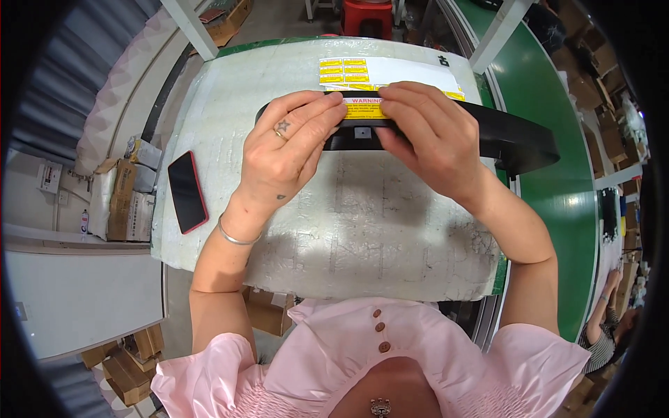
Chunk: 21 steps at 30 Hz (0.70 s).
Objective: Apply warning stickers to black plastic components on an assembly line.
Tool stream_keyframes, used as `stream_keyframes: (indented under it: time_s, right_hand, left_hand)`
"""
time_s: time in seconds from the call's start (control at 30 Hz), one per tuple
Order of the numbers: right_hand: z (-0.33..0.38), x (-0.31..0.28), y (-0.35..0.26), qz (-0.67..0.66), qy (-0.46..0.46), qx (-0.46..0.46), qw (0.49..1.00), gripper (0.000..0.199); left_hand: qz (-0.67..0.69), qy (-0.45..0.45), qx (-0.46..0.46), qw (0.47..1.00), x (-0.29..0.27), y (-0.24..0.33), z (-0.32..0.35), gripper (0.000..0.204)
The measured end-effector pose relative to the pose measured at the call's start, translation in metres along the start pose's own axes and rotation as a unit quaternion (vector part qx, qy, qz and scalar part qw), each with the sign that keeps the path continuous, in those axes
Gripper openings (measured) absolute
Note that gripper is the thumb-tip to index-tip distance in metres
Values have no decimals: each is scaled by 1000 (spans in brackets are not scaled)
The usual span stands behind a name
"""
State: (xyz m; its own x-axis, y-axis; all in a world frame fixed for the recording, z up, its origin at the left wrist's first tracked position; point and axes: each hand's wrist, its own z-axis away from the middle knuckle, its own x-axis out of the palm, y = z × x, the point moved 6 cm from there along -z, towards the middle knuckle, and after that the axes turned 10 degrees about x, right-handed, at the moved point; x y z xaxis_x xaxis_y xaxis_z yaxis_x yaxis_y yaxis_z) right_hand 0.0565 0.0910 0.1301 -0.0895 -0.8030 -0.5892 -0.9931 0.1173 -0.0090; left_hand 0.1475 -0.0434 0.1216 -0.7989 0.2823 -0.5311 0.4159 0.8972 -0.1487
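A long, black, curved plastic part (519,134) lies across the far half of the table, its right end reaching out past the table's edge. On its upper face sits a yellow label (364,111) with a pale strip and red print along the top. My left hand (284,150) is closed over the part, fingertips at the label's left end. My right hand (440,143) grips from the other side, fingers over the top at the label's right end and thumb below. Just behind is a white sheet of yellow labels (411,73), partly hidden by the part and my hands.
A phone (187,191) with a red edge lies at the left of the plastic-covered table (313,237). Along the right runs a green conveyor belt (564,230). White posts (189,28) rise at the far corners, and a red stool (367,17) stands beyond. Another person (605,334) is at far right.
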Motion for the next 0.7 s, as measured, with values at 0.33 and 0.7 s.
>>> stream_keyframes:
  time_s: [0.33, 0.7]
  right_hand:
    - [-26, -73, 72, 133, -104, 150, 974, 61]
    - [290, -361, 350, 394, -279, 446, 754, 34]
  left_hand:
    - [-20, 180, 59, 982, -32, -27, -52, 33]
    - [288, -161, -344, 879, 157, -116, 44, 22]
